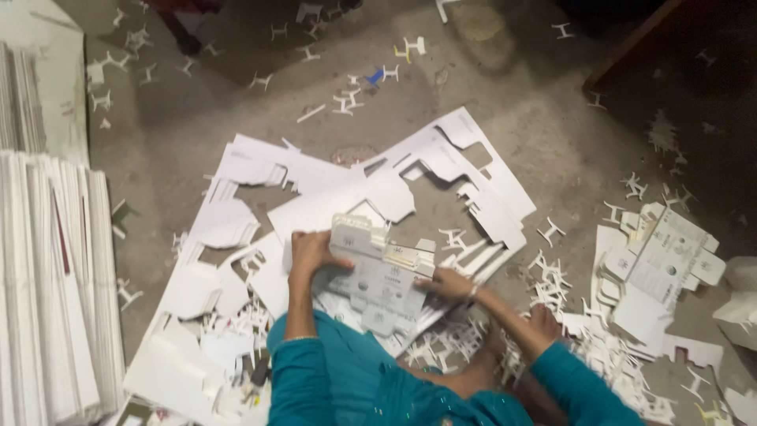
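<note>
The carton blank (382,278) lies flat on the punched waste sheets (410,189), just ahead of the person's knees. The left hand (309,252) curls closed over its left edge; the right hand (445,282) pinches its right edge. Sheet stack (55,284) stands left; finished blanks (662,264) lie right on the floor (552,126).

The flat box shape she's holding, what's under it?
Under the box cutout lie white punched-out sheets on the grey floor. What sits directly beneath its middle is covered.
</note>
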